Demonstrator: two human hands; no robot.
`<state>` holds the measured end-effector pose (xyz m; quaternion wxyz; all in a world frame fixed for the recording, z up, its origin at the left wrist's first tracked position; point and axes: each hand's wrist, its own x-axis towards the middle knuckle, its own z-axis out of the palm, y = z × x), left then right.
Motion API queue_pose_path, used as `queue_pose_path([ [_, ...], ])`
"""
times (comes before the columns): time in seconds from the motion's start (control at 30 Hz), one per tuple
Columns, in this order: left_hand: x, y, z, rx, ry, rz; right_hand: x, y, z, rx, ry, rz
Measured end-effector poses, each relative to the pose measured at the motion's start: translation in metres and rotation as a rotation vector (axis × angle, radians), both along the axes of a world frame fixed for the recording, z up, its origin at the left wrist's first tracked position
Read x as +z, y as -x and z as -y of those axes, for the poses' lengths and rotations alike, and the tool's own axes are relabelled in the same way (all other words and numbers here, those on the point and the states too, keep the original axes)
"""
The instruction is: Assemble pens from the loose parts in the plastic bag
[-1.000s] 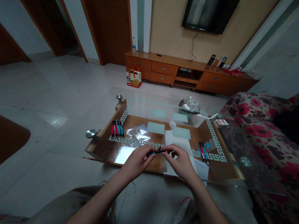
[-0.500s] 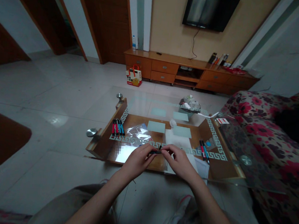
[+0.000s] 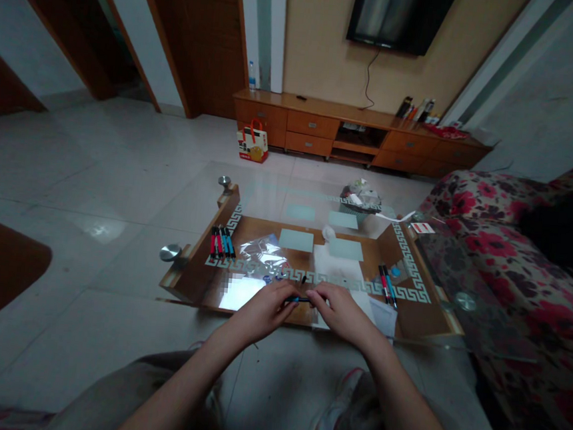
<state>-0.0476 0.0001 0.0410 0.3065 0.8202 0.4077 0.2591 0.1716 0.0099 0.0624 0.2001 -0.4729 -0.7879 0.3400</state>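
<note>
My left hand (image 3: 275,304) and my right hand (image 3: 334,307) pinch a slim blue-and-black pen (image 3: 299,299) between them, one at each end, above the near side of the glass table. Just beyond the fingers is a small black piece (image 3: 303,279), too small to name. To the left, several red, black and blue pens (image 3: 222,242) lie side by side on the glass. A red pen (image 3: 384,284) and a blue pen (image 3: 392,288) lie together on the right. A clear plastic bag (image 3: 263,250) rests left of centre.
The glass table (image 3: 263,196) has a patterned border, with a white box (image 3: 337,266) and papers (image 3: 382,316) seen near its middle and right. A bin with a bag (image 3: 362,195) stands beyond. A floral sofa (image 3: 498,260) is at the right, a TV cabinet (image 3: 311,135) at the back.
Both hands stay together on the pen, whose blue part now shows between them. The small black piece now appears apart from the fingers. The whole view has shifted slightly.
</note>
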Motion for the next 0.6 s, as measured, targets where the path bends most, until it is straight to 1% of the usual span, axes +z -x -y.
queue_pose_path([
  [0.2, -0.0023, 0.0016, -0.0005, 0.013, -0.006, -0.011, -0.0011, 0.0015, -0.0006, -0.022, -0.025, -0.018],
  [0.33, -0.0034, 0.0028, -0.0009, 0.027, -0.018, -0.032, -0.003, 0.004, -0.0005, 0.02, -0.04, 0.007],
  [0.47, -0.005, 0.0034, -0.0011, 0.038, -0.01, -0.057, -0.0044, 0.0034, -0.0005, 0.019, -0.045, -0.002],
  [0.6, -0.0081, 0.0046, -0.0007, 0.066, -0.006, -0.092, -0.0056, 0.0042, -0.0003, 0.065, -0.065, 0.027],
])
